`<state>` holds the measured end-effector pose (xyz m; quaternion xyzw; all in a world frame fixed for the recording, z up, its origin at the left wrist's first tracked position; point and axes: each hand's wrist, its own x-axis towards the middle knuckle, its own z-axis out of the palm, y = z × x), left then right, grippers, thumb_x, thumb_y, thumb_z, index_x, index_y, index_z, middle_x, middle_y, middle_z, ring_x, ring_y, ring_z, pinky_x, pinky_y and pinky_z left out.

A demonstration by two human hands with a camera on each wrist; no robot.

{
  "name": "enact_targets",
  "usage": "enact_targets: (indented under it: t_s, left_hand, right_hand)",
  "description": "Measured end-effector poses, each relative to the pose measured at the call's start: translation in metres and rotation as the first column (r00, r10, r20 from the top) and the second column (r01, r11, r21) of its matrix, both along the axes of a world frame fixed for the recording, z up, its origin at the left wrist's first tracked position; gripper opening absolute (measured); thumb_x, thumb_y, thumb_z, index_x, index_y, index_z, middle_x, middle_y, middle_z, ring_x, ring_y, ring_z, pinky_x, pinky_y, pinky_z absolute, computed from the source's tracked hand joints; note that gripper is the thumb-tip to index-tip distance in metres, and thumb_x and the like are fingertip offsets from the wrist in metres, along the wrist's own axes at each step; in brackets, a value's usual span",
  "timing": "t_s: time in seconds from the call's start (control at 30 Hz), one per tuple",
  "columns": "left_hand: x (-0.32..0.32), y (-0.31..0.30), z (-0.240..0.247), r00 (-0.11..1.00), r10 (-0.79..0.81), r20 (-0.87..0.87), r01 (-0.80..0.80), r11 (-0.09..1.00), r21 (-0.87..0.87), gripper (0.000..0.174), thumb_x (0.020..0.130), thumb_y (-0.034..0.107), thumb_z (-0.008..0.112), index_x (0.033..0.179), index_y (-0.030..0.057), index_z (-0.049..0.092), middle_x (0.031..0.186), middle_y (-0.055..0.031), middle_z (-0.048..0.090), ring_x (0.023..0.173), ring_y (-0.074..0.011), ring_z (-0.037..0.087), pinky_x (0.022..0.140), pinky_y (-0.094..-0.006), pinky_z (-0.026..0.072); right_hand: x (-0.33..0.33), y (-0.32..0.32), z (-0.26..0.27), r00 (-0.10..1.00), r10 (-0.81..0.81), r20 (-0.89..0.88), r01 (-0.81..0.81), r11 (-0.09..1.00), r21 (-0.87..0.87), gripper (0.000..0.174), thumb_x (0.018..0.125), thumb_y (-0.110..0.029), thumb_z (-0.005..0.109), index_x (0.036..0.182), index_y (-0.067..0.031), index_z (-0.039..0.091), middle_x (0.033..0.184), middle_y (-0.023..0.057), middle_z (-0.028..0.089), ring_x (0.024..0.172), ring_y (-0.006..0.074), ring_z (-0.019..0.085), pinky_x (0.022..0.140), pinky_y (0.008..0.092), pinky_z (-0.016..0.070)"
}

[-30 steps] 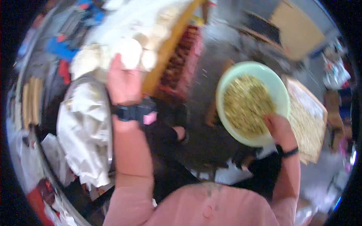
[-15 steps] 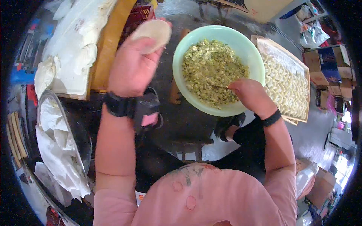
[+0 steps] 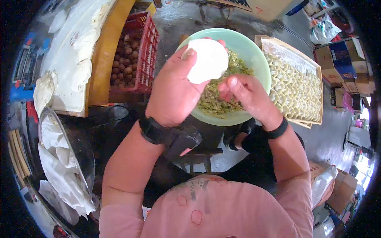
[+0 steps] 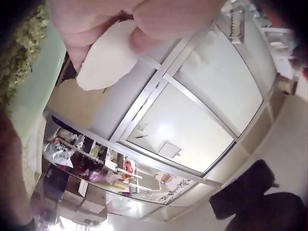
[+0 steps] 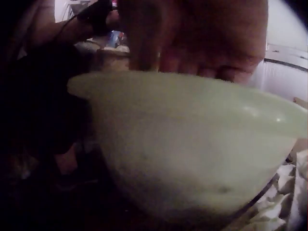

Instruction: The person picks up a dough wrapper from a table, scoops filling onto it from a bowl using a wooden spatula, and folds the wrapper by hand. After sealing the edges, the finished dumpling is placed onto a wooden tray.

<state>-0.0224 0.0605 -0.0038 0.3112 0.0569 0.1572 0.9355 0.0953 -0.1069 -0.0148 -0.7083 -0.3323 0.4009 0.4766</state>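
My left hand holds a round white dumpling wrapper over the near left part of a pale green bowl. The thumb lies on the wrapper's face, as the left wrist view also shows with the wrapper gripped at its edge. Inside the bowl is a chopped green and yellowish filling. Close beside the wrapper, my right hand is over the filling with its fingers curled. It holds a thin stick, mostly hidden by the hand. The right wrist view shows the bowl's outer wall below the fingers.
Right of the bowl, a wooden tray carries rows of folded dumplings. A floured board with more wrappers lies at the left. Between them stands a red crate of round brown things. White cloth fills a metal basin nearby.
My left hand has brought the wrapper from the board rightward to the bowl. My right hand stays over the filling, now turned up beside the wrapper. The head view has shifted.
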Motion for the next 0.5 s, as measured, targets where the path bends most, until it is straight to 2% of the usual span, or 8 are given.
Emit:
enact_targets:
  t_s: [0.1, 0.13, 0.23, 0.27, 0.37, 0.47, 0.5]
  left_hand:
    - [0.006, -0.017, -0.002, 0.997, -0.040, -0.064, 0.041, 0.999, 0.012, 0.046, 0.105, 0.027, 0.045, 0.139, -0.0037, 0.046, 0.139, -0.0183, 0.056, 0.128, -0.0295, 0.055, 0.110, -0.0426, 0.0439]
    - [0.008, -0.023, -0.002, 0.995, -0.027, -0.101, 0.028, 1.000, 0.010, 0.046, 0.105, 0.028, 0.044, 0.138, -0.0038, 0.046, 0.140, -0.0181, 0.056, 0.127, -0.0291, 0.056, 0.108, -0.0419, 0.0450]
    - [0.013, -0.032, 0.005, 0.988, 0.062, -0.138, -0.063, 0.998, 0.000, 0.044, 0.106, 0.027, 0.042, 0.137, -0.0043, 0.047, 0.140, -0.0188, 0.056, 0.128, -0.0296, 0.055, 0.108, -0.0418, 0.0453]
    - [0.013, -0.030, 0.005, 0.992, 0.062, -0.114, -0.064, 0.998, -0.019, 0.044, 0.105, 0.026, 0.042, 0.137, -0.0044, 0.046, 0.140, -0.0194, 0.055, 0.129, -0.0302, 0.054, 0.109, -0.0422, 0.0445]
    - [0.013, -0.020, 0.001, 0.997, 0.063, -0.047, -0.067, 0.995, -0.080, 0.043, 0.105, 0.023, 0.041, 0.138, -0.0045, 0.045, 0.142, -0.0212, 0.053, 0.132, -0.0321, 0.051, 0.112, -0.0433, 0.0421]
    - [0.013, -0.015, -0.001, 0.998, 0.065, -0.017, -0.066, 0.991, -0.114, 0.042, 0.105, 0.020, 0.041, 0.139, -0.0040, 0.043, 0.144, -0.0226, 0.051, 0.134, -0.0336, 0.049, 0.114, -0.0441, 0.0397]
    - [0.013, -0.015, -0.001, 0.998, 0.065, -0.018, -0.067, 0.992, -0.111, 0.042, 0.104, 0.019, 0.041, 0.139, -0.0039, 0.043, 0.144, -0.0228, 0.050, 0.134, -0.0340, 0.049, 0.114, -0.0444, 0.0391]
  right_hand:
    - [-0.004, 0.012, 0.006, 0.915, -0.142, -0.379, 0.158, 0.987, 0.011, 0.052, 0.100, -0.053, 0.053, 0.097, -0.0045, 0.069, 0.078, 0.0008, 0.064, 0.072, 0.0098, 0.058, 0.063, 0.0240, 0.0442]
    - [-0.005, 0.017, 0.002, 0.940, -0.151, -0.306, 0.145, 0.988, -0.044, 0.045, 0.099, -0.049, 0.058, 0.101, -0.0059, 0.068, 0.082, 0.0002, 0.065, 0.073, 0.0066, 0.056, 0.063, 0.0219, 0.0426]
    - [-0.018, 0.023, -0.007, 0.926, -0.178, -0.332, 0.221, 0.970, 0.098, 0.037, 0.099, -0.043, 0.062, 0.102, -0.0065, 0.067, 0.086, -0.0030, 0.064, 0.073, 0.0042, 0.053, 0.063, 0.0211, 0.0407]
    - [-0.016, 0.022, -0.004, 0.913, -0.132, -0.386, 0.177, 0.981, 0.083, 0.031, 0.099, -0.036, 0.064, 0.108, -0.0061, 0.067, 0.090, -0.0043, 0.063, 0.074, 0.0041, 0.051, 0.065, 0.0209, 0.0417]
    - [-0.019, 0.021, -0.008, 0.959, -0.072, -0.274, 0.127, 0.974, 0.186, 0.034, 0.099, -0.036, 0.062, 0.098, -0.0022, 0.068, 0.079, -0.0045, 0.060, 0.069, 0.0046, 0.052, 0.061, 0.0221, 0.0435]
    - [-0.014, 0.012, -0.013, 0.964, -0.022, -0.267, 0.066, 0.985, 0.159, 0.029, 0.097, -0.031, 0.064, 0.101, -0.0022, 0.068, 0.081, 0.0014, 0.065, 0.067, 0.0112, 0.057, 0.063, 0.0263, 0.0470]
    - [-0.009, 0.010, -0.013, 0.993, 0.031, -0.110, -0.018, 0.993, 0.120, 0.027, 0.095, -0.029, 0.065, 0.099, -0.0021, 0.068, 0.080, 0.0053, 0.066, 0.068, 0.0158, 0.060, 0.065, 0.0291, 0.0488]
